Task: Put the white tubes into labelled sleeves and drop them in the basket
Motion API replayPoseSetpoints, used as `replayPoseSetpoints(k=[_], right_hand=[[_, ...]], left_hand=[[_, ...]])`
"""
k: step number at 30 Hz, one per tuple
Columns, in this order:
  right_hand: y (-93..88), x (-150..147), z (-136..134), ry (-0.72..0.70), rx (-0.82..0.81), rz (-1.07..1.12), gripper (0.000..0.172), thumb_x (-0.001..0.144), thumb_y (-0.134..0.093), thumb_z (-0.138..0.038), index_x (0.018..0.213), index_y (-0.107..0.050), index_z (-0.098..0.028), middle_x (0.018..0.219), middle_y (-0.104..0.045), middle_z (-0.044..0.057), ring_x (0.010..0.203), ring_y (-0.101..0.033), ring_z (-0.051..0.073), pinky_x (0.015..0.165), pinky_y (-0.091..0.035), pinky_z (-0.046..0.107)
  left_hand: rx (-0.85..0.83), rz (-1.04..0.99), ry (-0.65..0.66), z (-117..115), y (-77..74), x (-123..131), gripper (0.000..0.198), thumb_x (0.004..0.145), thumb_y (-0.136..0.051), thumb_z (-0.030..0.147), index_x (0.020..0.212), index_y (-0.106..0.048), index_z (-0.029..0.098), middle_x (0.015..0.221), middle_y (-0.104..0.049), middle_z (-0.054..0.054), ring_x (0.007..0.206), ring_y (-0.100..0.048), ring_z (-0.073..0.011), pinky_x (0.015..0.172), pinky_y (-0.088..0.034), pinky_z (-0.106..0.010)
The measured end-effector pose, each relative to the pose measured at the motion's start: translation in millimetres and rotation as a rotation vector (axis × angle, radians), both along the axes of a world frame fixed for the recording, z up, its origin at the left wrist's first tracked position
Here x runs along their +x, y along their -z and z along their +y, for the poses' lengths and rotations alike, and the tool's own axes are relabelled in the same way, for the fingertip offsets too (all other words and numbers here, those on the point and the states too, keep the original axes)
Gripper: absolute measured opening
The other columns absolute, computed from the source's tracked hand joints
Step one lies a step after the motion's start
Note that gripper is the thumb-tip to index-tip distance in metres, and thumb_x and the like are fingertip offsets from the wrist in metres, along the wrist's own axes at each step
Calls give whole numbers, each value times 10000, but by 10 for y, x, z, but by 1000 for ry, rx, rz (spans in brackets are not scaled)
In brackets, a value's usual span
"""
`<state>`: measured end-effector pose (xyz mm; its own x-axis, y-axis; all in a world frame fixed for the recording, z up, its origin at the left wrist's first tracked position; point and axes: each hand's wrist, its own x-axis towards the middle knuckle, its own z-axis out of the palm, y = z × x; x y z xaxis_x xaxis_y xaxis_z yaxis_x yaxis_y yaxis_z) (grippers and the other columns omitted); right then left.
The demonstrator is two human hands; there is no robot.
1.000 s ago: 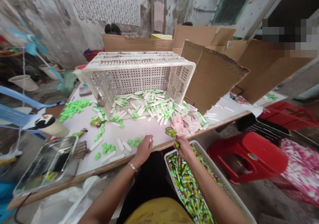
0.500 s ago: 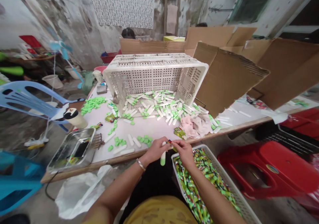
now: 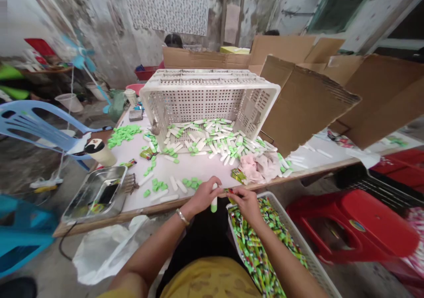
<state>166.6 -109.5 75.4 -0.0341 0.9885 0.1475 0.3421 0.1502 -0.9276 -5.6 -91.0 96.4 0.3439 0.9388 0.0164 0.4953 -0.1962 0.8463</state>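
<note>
- Head view: nearest the body, a white perforated basket (image 3: 315, 257) is seen below the edge of the surface, filled with wrapped sticks (image 3: 263, 245); the right forearm is held over it.
- By the left hand (image 3: 203, 196), a green-ended stick (image 3: 213, 204) is grasped between thumb and fingers, upright, with its green end pointed down; the grip is closed on it.
- By the right hand (image 3: 247, 203), a small printed wrapper (image 3: 229, 192) is pinched at the fingertips, just beside the stick; whether the wrapper is also touched by the left hand cannot be told.
- Along the near edge of the surface (image 3: 195, 167), plain white sticks (image 3: 174, 184) and loose green caps (image 3: 192, 183) are scattered, with a metal tray (image 3: 117, 205) set at the left.
- To the right of the bare stretch, a printed packet (image 3: 238, 175) is laid against a crumpled pink cloth (image 3: 261, 166).
- Farther in, a white crate (image 3: 210, 80) is turned on its side, and a heap of capped sticks (image 3: 215, 141) is spilled from its open front.
- Left of the crate, more green pieces (image 3: 124, 135) are piled.
- Behind and right, cardboard sheets (image 3: 304, 101) are stood up.
- Farthest off, a patterned cloth (image 3: 168, 6) is hung on the stained wall (image 3: 109, 50).
</note>
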Motion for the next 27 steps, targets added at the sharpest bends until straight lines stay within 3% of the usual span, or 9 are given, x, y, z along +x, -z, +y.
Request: replayPoseSetpoints(k=[4, 9, 14, 23, 27], right_hand=[[34, 57, 1, -16, 23, 1, 239, 755, -567, -368, 666, -678, -176, 630, -653, 18, 608, -577, 162, 588, -438, 256], [34, 100, 16, -39, 19, -8, 206, 732, -598, -364, 720, -690, -180, 703, -681, 34, 676, -607, 185, 648, -459, 281], [-33, 100, 39, -81, 0, -30, 187, 720, -612, -346, 774, -697, -189, 773, -697, 44, 732, -620, 196, 703, -461, 300], [-106, 59, 83, -98, -32, -30, 210, 685, -633, -354, 779, -697, -178, 768, -704, 43, 733, -625, 205, 707, -470, 314], [-144, 11, 58, -108, -49, -72, 348, 669, -654, -388, 934, -668, -162, 862, -699, 60, 798, -625, 224, 735, -468, 327]], left_hand=[[25, -157, -124, 22, -20, -74, 153, 804, -464, 288, 920, -490, 192, 677, -482, 48, 563, -400, -91, 571, -330, -214], [89, -419, -259, 82, -169, -85, 167, 835, -436, 298, 923, -505, 174, 730, -514, 16, 527, -366, -78, 507, -320, -202], [144, -615, -223, 117, -353, -43, 162, 847, -439, 301, 928, -499, 174, 827, -561, -15, 566, -402, -77, 533, -357, -202], [82, -530, -113, 87, -335, -2, 168, 847, -432, 297, 913, -519, 169, 792, -562, -9, 568, -405, -81, 542, -364, -206], [62, -523, -145, 78, -289, 18, 169, 841, -427, 305, 915, -500, 171, 811, -564, -10, 568, -420, -78, 548, -380, -202]])
